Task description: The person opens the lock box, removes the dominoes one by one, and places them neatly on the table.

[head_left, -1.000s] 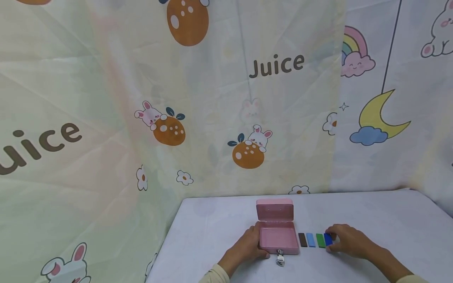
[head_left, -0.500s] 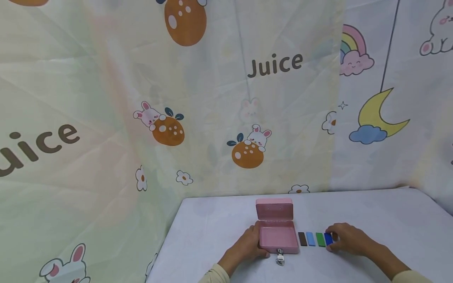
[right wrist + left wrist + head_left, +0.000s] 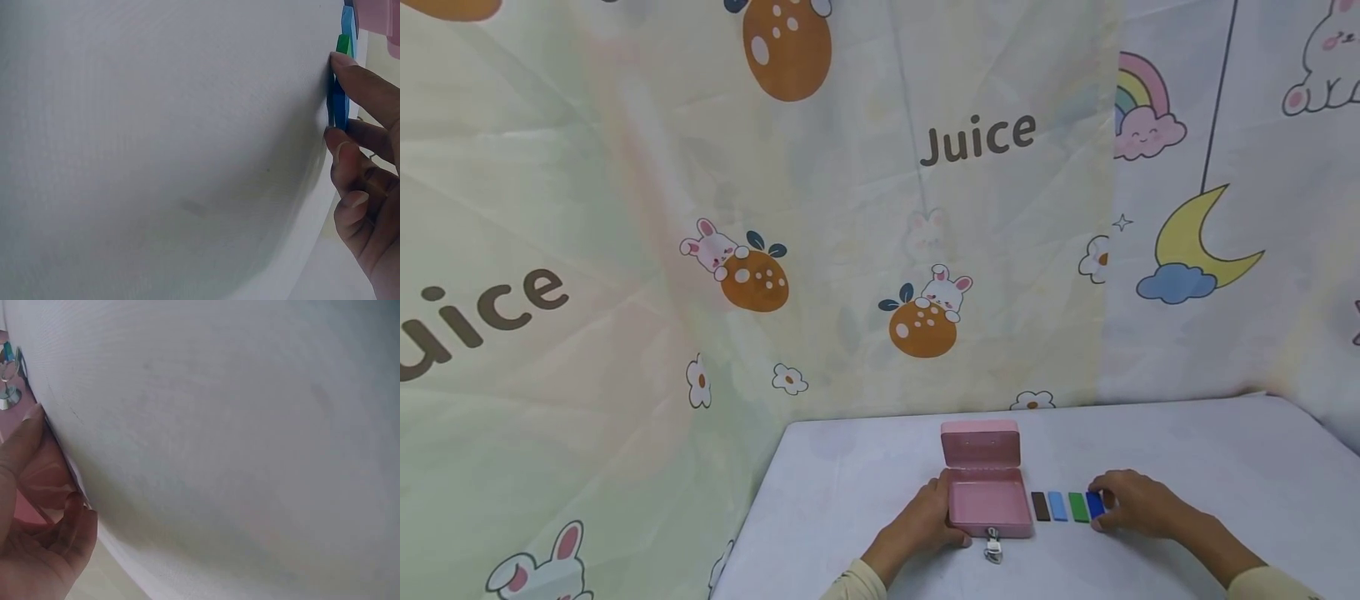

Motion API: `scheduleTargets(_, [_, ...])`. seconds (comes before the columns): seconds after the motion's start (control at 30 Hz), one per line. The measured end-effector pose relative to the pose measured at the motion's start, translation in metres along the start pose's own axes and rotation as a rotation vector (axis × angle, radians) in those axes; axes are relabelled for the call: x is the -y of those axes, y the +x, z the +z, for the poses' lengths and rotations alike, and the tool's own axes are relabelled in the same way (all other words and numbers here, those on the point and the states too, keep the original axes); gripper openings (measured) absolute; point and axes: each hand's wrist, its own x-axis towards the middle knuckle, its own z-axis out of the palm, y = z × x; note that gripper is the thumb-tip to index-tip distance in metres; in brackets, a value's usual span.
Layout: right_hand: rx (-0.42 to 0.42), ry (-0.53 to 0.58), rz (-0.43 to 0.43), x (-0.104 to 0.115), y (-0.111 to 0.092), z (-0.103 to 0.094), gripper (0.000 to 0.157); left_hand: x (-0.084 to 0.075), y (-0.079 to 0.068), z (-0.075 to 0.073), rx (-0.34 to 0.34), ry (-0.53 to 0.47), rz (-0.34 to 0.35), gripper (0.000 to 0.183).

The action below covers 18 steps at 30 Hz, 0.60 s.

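Note:
A pink lockbox (image 3: 1011,531) stands on the table with its lid (image 3: 981,450) raised and nothing inside; a small metal lock (image 3: 993,547) hangs at its front. My left hand (image 3: 925,518) holds the box by its left side, thumb at the front corner, fingers along the wall. To the right of the box lies a row of thin rectangular blocks: dark brown (image 3: 1040,507), light blue (image 3: 1057,507), green (image 3: 1078,507) and dark blue (image 3: 1094,502). My right hand (image 3: 1138,504) pinches the dark blue block by its two short ends, between thumb and finger, right at the tabletop.
A white cloth covers the table (image 3: 1210,450). Behind and to the left hang printed curtains (image 3: 850,208) with rabbits, oranges and lettering, meeting the table's back edge.
The head view has shifted very slightly. Both hands, the box and the blocks keep their places on the table.

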Motion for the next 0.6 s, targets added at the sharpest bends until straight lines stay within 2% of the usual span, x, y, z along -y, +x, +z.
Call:
scheduleTargets(0.3, [-0.001, 0.017, -0.012, 0.0009, 0.0009, 0.0006, 0.054, 0.0024, -0.0007, -0.0005, -0.007, 0.013, 0.015, 0.099])
scheduleTargets(0.6, [0.021, 0.023, 0.013, 0.0018, -0.0039, 0.002, 0.058, -0.0001, -0.0047, 0.0012, -0.004, 0.012, 0.003, 0.094])
